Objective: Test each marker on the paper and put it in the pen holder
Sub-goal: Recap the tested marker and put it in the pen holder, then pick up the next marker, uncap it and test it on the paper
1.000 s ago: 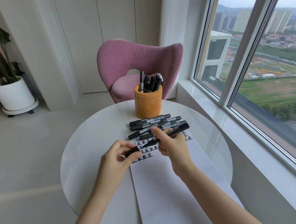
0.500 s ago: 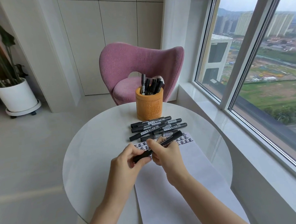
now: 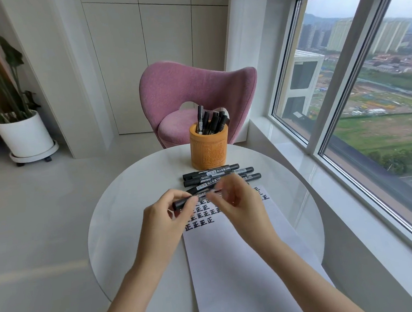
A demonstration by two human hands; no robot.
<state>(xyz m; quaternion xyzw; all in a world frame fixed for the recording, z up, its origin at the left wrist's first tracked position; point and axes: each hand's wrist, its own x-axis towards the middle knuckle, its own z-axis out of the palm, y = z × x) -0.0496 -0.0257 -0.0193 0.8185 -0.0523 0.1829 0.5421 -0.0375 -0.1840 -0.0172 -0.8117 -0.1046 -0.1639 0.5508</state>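
This is a sitting corner in a high-rise flat, a lived-in home space. At its centre is a small round white bench (image 3: 122,239). Behind the bench stands a pink upholstered shell chair (image 3: 193,86), and behind that is a wall of plain cream built-in cupboards (image 3: 168,66) with small knobs. To the bench's right, large windows (image 3: 368,77) above a deep white sill (image 3: 281,143) look far down on tower blocks, green fields and a road. Far to the bench's left, a tall leafy plant (image 3: 12,52) grows in a white pot (image 3: 24,135) set on a wheeled saucer on the pale floor (image 3: 30,223). At the bench's far edge stands a carved tan pen holder (image 3: 209,148) filled with black markers (image 3: 209,122).
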